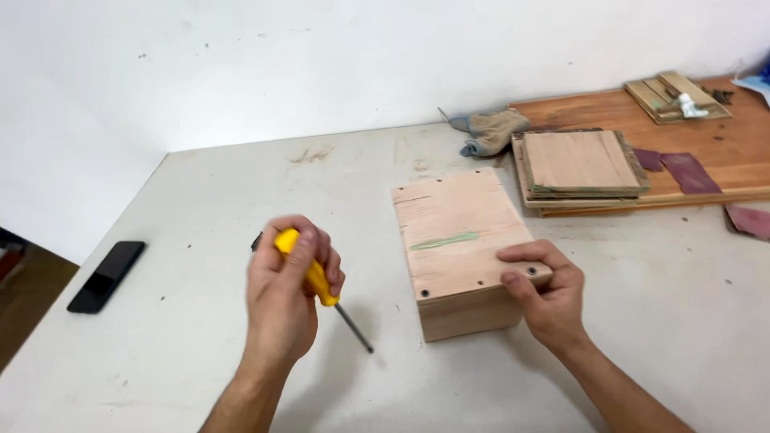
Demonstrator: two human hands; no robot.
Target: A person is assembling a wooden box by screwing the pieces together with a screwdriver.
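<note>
My left hand is closed around the yellow handle of a screwdriver, whose dark metal shaft points down and to the right toward the table. My right hand grips the near right corner of a wooden box that rests on the white table. The box top has small screw holes near its edges and a green streak across the middle. The screwdriver tip hangs a short way left of the box, apart from it.
A black phone lies near the table's left edge. A stack of square wooden boards sits behind the box on a large brown board, with sandpaper sheets, a rag and more wood scraps.
</note>
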